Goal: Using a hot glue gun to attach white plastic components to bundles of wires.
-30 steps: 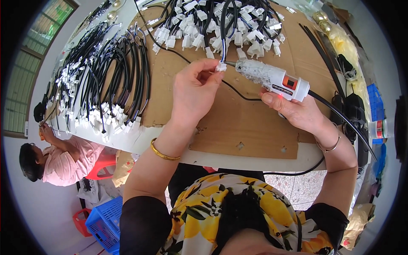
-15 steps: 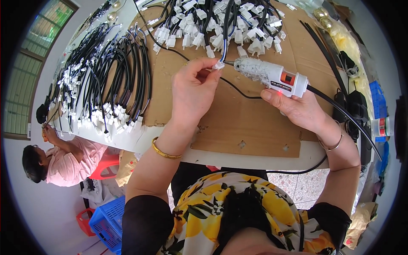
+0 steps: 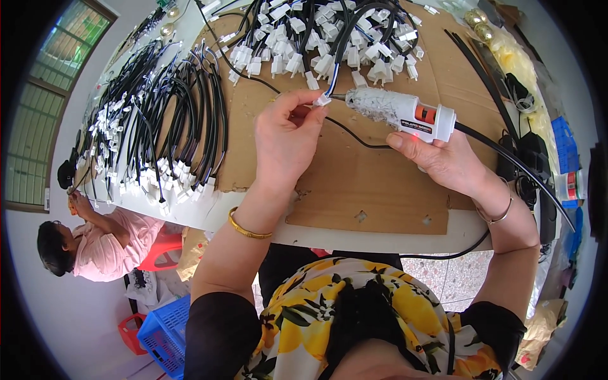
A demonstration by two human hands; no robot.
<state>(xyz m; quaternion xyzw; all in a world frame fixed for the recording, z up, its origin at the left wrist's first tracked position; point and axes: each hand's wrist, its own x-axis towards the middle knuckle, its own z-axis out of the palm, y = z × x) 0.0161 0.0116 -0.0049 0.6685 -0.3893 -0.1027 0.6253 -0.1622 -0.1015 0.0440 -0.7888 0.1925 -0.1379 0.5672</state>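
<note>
Between thumb and forefinger, my left hand pinches a small white plastic connector. A black-sleeved cable with blue and white wires runs up from it toward the far pile. My right hand is wrapped round a white hot glue gun, whose barrel is crusted with clear glue strands. Its nozzle points left and meets the connector at the wire end, or nearly so; I cannot tell if they touch. A long black glue stick sticks out of the gun's back end.
A heap of white-ended cables lies at the far side of the cardboard sheet. Bundles of black cables cover the table's left. Black adapters stand at the right. A person in pink sits at far left, near a blue crate.
Both hands, the connector and the glue gun have barely shifted, drifting slightly left. The glue stick's tail sits a little further right. The view has moved slightly.
</note>
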